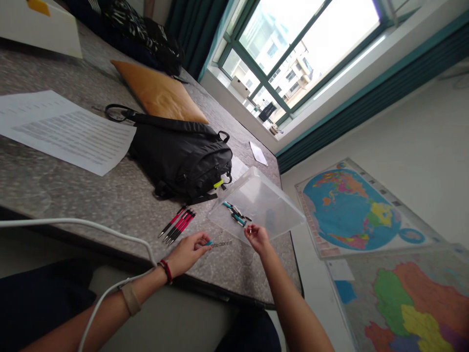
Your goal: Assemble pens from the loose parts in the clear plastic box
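Observation:
On the tabletop near its front edge, my left hand (188,252) is closed round a teal pen (208,243), of which only the end shows. Several pens with red barrels and black grips (179,227) lie side by side just beyond that hand. A clear plastic box (269,195) is tipped with its opening toward me. Inside it rest several teal, black and white pens (236,213). My right hand (257,238) is at the box's near rim, fingers pinched together close to those pens; what they hold, if anything, cannot be made out.
Behind the red pens stands a black backpack (183,156). A brown envelope (161,93) and printed sheets (69,129) lie farther back and left. A white cable (91,225) crosses above my left forearm. Wall maps (351,210) hang beyond the table's right edge.

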Demonstrator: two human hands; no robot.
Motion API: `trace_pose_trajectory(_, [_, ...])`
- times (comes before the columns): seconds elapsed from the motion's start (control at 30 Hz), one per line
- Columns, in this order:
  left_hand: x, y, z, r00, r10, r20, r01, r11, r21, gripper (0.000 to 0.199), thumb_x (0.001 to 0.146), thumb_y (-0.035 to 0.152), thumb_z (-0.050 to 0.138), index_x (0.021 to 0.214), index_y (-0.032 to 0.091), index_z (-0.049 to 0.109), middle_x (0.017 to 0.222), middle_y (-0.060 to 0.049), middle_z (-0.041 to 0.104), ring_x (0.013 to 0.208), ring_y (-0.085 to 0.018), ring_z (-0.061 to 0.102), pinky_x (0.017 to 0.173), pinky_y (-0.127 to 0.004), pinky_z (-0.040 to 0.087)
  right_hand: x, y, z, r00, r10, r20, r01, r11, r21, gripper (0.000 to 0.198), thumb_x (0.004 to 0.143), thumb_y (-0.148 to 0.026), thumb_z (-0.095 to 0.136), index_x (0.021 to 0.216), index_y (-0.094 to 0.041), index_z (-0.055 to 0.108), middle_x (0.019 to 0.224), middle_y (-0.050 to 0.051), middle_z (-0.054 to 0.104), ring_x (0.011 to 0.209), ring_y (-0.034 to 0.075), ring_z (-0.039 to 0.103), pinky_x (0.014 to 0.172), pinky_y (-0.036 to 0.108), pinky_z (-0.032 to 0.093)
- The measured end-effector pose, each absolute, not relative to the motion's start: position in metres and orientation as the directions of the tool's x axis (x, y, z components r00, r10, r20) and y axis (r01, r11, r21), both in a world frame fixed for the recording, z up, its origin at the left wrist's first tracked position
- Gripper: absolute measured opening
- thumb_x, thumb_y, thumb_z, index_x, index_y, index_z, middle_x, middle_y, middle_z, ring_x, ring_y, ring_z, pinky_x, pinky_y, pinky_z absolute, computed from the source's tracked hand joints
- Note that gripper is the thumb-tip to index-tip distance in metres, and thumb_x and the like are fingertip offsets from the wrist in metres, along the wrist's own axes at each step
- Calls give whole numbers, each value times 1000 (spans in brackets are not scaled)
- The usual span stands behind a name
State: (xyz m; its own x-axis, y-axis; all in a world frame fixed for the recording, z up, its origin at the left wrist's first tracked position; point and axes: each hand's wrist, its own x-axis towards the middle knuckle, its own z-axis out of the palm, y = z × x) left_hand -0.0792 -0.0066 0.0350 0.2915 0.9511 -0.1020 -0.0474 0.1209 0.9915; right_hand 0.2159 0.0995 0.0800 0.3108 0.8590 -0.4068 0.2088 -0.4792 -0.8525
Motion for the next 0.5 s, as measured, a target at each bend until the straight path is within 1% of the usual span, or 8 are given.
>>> trace_pose_trajectory(0.07, [-79,-7,35,292,951,-104,-43,122,992,30,80,44,62,95,19,62,85,-3,70,75,-17,65,68,-25,47,222,108,83,389,832,-396,232,-504,-832,17,76,-18,53,67,-22,40,52,-7,41,45,8,41,56,23,50])
trace_pose_trajectory(0.13, [-78,-6,35,292,951,-105,-34,120,992,29,80,43,62,96,19,62,85,-3,70,75,-17,64,68,-25,47,225,118,85,457,802,-385,274,-539,-797,17,79,-24,54,68,-22,42,48,-9,33,41,7,33,47,19,42])
trace_pose_trajectory(0.17, [-78,-6,35,291,951,-107,-28,120,992,29,80,43,62,96,19,62,85,-3,70,75,-17,64,69,-26,47,224,123,85,483,787,-383,299,-560,-773,17,79,-27,57,69,-21,45,46,-10,32,40,7,31,44,19,37])
trace_pose_trajectory(0.27, [-78,-5,36,285,952,-112,-21,123,992,27,81,41,62,96,19,62,85,-2,70,74,-17,64,69,-26,47,217,135,83,527,750,-400,369,-626,-687,21,73,-31,69,71,-18,52,45,-9,35,41,8,34,40,19,28])
trace_pose_trajectory(0.4, [-79,-5,38,278,954,-113,-32,127,991,27,81,41,62,95,18,62,84,-2,70,74,-17,64,69,-26,47,204,145,81,557,711,-429,420,-686,-593,30,60,-26,82,70,-16,55,45,-7,38,42,8,36,39,21,23])
trace_pose_trajectory(0.5, [-79,-4,39,276,955,-111,-46,129,991,26,81,40,62,95,18,62,83,-2,69,74,-17,64,69,-26,47,197,148,85,564,702,-435,435,-700,-567,31,59,-23,83,69,-17,54,45,-8,37,41,8,35,40,21,21])
